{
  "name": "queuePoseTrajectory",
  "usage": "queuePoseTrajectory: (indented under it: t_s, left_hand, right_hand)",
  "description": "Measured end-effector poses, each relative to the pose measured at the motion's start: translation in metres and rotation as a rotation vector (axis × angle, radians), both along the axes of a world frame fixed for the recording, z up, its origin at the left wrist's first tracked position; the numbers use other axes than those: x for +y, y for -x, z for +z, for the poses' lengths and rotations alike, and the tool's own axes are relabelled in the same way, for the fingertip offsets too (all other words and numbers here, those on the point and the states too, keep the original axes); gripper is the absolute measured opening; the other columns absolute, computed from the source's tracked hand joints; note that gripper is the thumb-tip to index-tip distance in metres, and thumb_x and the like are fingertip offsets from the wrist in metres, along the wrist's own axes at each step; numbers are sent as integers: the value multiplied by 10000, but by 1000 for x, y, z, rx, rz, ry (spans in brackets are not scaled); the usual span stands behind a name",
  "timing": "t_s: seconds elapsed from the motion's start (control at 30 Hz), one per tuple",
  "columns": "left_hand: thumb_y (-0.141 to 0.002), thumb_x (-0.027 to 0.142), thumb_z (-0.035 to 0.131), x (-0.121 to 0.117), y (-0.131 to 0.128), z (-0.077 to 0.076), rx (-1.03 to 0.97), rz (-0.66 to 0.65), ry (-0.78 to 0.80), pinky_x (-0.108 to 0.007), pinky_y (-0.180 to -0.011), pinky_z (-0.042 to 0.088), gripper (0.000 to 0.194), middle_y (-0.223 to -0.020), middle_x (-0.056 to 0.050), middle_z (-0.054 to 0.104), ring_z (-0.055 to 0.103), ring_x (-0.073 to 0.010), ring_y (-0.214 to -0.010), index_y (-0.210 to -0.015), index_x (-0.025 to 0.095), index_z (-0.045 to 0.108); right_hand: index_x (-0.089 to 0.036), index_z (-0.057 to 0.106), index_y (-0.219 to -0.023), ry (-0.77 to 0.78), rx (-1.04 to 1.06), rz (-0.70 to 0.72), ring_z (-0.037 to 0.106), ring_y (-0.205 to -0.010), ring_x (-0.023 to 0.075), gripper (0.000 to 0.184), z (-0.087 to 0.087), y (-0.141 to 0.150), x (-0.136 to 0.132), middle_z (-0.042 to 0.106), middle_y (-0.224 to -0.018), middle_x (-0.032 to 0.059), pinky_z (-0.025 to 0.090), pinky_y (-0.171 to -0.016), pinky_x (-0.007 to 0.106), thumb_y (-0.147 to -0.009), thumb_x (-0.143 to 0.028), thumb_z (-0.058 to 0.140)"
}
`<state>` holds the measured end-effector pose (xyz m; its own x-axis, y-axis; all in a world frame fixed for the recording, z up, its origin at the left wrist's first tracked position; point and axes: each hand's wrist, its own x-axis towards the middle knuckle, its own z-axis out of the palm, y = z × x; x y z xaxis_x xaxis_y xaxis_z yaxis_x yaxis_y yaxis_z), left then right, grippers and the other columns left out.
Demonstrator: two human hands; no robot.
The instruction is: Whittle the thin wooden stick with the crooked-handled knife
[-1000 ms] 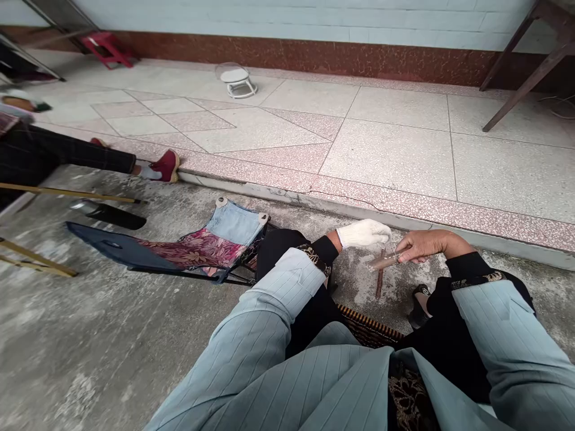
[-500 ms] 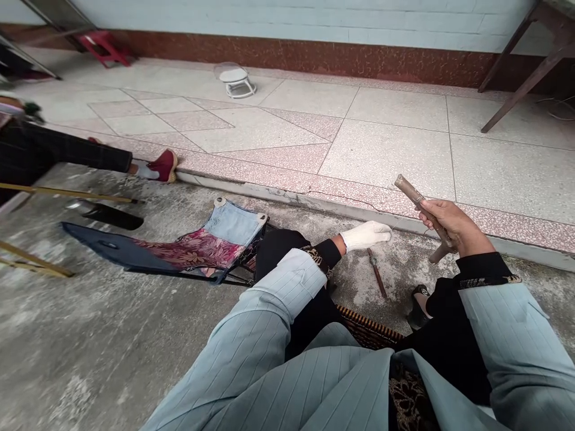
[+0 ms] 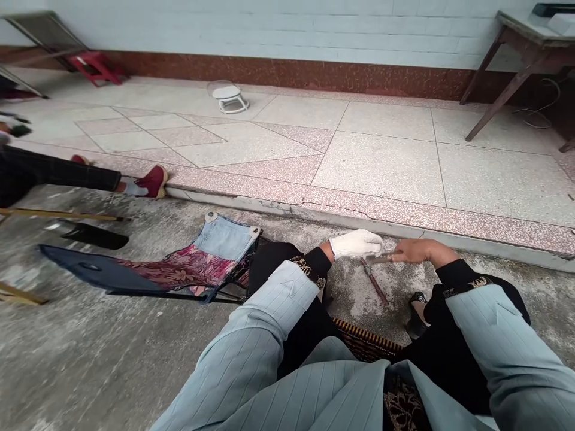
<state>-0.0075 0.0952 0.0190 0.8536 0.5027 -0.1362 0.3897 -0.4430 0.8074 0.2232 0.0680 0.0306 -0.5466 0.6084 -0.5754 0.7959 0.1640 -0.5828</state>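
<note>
My left hand (image 3: 358, 243), in a white knitted glove, is closed with its fingertips pinched together. A thin strand, wire or string, shows faintly at those fingertips. Close on its right, my bare right hand (image 3: 415, 251) grips a brown wooden stick (image 3: 381, 259) that points left towards the glove. Most of that stick is hidden by the fingers. Below both hands a reddish-brown rod (image 3: 375, 282) slants down to the right. Whether it hangs from the strand or lies on the ground, I cannot tell.
A low folding chair (image 3: 179, 269) with patterned cloth stands to my left. Beyond it are another person's red shoe (image 3: 153, 181) and a dark bottle-like object (image 3: 96, 234). A raised tiled step (image 3: 381, 170) runs ahead, bearing a small white stool (image 3: 231, 97) and a wooden table (image 3: 516, 84).
My right hand swung the stick up and right, showing its forked shape, then brought it back beside the glove. The reddish-brown rod has turned from near upright to slanting. The view tipped up slightly.
</note>
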Motion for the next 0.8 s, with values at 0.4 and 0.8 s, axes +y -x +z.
queuePoseTrajectory:
  t_s: [0.4,0.8]
  left_hand:
    - [-947,419,453,-7,-14,-19,-16,111,130,-226,-595,360,340,-694,14,554,461,-105,-602,-916,145,652]
    - [-956,365,439,-16,-18,-11,138,-98,-129,-233,-607,332,297,-766,-9,607,492,-122,-649,-924,172,663]
  right_hand:
    - [-185,521,-725,-102,412,-516,455,-537,109,423,16,-15,6,525,-640,-10,380,-542,259,-900,-569,506]
    - [-113,651,-1092,-223,-456,-148,628,-928,289,413,-2,4,6,675,-1117,205,414,-671,341,-977,-431,414]
